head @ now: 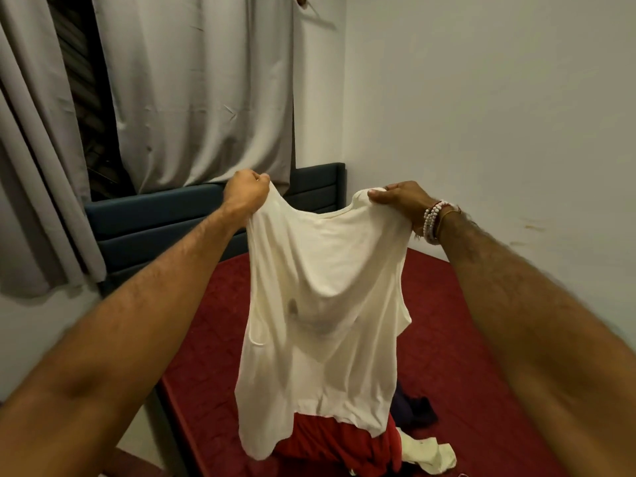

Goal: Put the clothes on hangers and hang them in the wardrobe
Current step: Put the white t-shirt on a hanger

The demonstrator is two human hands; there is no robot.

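Both hands are pinching the white vest [323,304] by its straps, left hand [246,194] and right hand [395,201] level, the vest hanging lengthwise above the clothes pile [344,438] on the bed [447,339]; no hanger showing.

No legible text, label, brand, number or sign is visible. The white vest [323,263] carries a faint grey mark near its middle, showing through the fabric and too blurred to read.
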